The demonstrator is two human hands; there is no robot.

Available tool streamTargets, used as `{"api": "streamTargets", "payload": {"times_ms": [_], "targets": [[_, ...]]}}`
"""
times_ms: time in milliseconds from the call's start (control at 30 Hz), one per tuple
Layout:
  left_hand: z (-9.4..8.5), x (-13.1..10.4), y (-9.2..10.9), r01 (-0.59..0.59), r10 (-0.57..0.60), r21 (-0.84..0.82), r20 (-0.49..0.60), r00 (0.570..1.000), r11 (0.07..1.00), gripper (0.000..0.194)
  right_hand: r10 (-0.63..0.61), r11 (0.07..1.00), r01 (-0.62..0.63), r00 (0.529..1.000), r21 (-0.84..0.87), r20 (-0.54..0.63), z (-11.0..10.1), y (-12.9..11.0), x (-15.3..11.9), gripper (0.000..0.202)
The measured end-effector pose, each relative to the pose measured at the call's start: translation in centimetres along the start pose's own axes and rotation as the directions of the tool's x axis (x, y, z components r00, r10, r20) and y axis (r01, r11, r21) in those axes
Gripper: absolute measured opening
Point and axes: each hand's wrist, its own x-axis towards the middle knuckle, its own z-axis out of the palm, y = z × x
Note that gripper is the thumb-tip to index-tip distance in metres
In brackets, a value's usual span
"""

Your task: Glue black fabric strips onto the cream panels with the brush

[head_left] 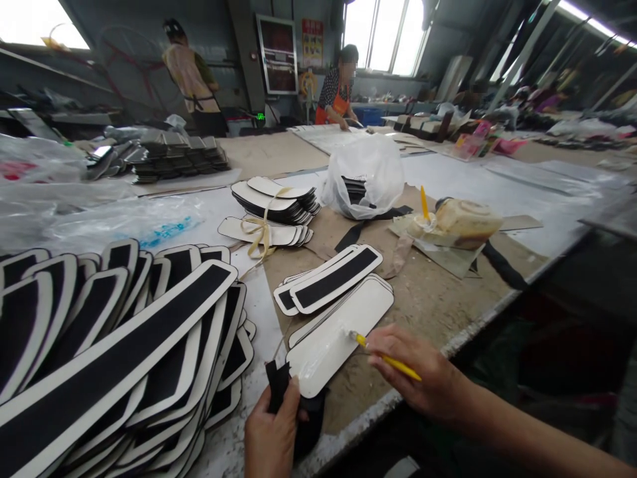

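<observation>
My right hand (413,365) grips a small brush with a yellow handle (401,366). Its bristles touch a cream-coloured, round-cornered panel (348,325), which carries a wet, shiny smear toward its near end. At that near end, my left hand (273,425) pinches a black strip (277,385) between thumb and fingers, the thumb close to the panel's corner. More dark material lies partly hidden beneath the hand and panel. Just beyond are several similar panels (338,279) with black strips along their middles.
Many black-centred panels (114,358) are heaped at left. Behind lie a stack of cream panels (273,199), a tied bundle (259,232), a plastic bag (368,172) and a stained glue container (468,222) with another yellow brush (424,202). Two people work in the background. The table edge (368,418) runs at right.
</observation>
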Motion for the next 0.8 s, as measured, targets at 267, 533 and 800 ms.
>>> {"api": "streamTargets", "payload": {"times_ms": [267, 533, 800], "targets": [[-2.7, -1.5, 0.6, -0.142, 0.143, -0.042, 0.010, 0.990, 0.989, 0.041, 0.279, 0.938, -0.238, 0.949, 0.252, -0.144, -2.3, -0.9, 0.1, 0.014], [-3.1, -6.4, 3.1, 0.068, 0.063, -0.281, 0.432, 0.900, 0.957, 0.033, 0.275, 0.871, -0.310, 0.951, 0.382, 0.145, -0.6, -3.1, 2.4, 0.020], [-1.0, -7.5, 1.7, 0.079, 0.074, -0.240, 0.569, 0.819, 0.968, 0.029, 0.272, 0.521, -0.632, 0.760, 0.573, 0.591, 2.5, -4.7, 2.5, 0.026]]}}
